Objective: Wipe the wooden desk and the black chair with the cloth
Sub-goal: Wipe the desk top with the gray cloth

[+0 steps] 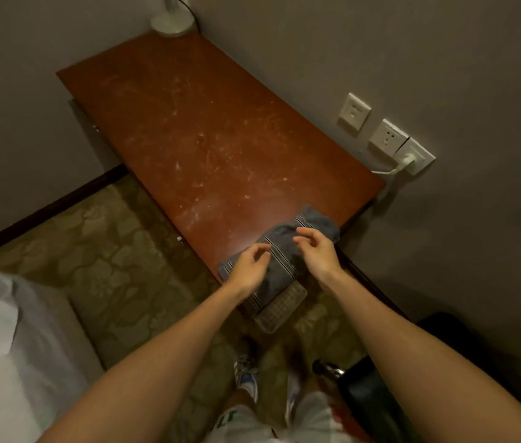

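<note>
The wooden desk (201,135) is reddish brown, with pale dusty smears across its top. A grey cloth (284,251) with dark stripes lies folded on the desk's near end and hangs partly over the edge. My left hand (249,266) hovers over the cloth's left part with fingers curled and apart. Just above the cloth's middle is my right hand (316,251), fingers loosely spread. Neither hand grips the cloth. The black chair (377,398) shows at the lower right, beside my right forearm.
A white lamp base (172,24) stands on the desk's far corner. Wall sockets (387,137) with a plugged white cable sit to the right. A bed with a white sheet (13,340) is at the left. A patterned carpet (118,270) covers the floor; a mesh bin (281,310) stands below the cloth.
</note>
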The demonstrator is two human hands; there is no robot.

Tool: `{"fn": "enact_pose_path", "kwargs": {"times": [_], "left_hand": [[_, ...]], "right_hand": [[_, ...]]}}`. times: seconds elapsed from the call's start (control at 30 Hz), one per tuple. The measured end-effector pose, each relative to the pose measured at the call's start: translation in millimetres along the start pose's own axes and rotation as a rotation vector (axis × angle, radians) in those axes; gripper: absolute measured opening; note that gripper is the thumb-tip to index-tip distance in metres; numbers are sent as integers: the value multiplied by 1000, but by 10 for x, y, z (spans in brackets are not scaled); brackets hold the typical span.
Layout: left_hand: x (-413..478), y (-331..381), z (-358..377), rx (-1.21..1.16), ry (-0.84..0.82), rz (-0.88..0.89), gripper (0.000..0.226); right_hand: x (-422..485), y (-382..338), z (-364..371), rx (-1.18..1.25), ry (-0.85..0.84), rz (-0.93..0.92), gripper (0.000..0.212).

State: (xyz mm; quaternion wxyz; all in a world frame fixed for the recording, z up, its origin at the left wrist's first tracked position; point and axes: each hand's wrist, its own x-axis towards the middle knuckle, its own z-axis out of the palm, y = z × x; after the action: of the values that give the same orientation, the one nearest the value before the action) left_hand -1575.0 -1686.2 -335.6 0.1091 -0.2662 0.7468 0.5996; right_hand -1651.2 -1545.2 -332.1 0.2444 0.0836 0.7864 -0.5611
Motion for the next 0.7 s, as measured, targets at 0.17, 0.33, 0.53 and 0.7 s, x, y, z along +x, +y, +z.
{"fn": "enact_pose_path", "kwargs": {"times": [0.17, 0.33, 0.53, 0.7], "left_hand": [[350, -141, 35, 376, 5, -51, 38], [568, -240, 124, 411, 44, -197, 49], [669, -390, 214, 553, 105, -245, 56], [738, -416, 244, 527, 137, -249, 43]], "right_hand": [[454, 98, 1, -228, -77, -24, 35], [819, 140, 3, -600, -168, -160, 46], [1034, 169, 16, -917, -373, -178, 60], [1191, 180, 41, -1120, -350, -294, 48]]}}
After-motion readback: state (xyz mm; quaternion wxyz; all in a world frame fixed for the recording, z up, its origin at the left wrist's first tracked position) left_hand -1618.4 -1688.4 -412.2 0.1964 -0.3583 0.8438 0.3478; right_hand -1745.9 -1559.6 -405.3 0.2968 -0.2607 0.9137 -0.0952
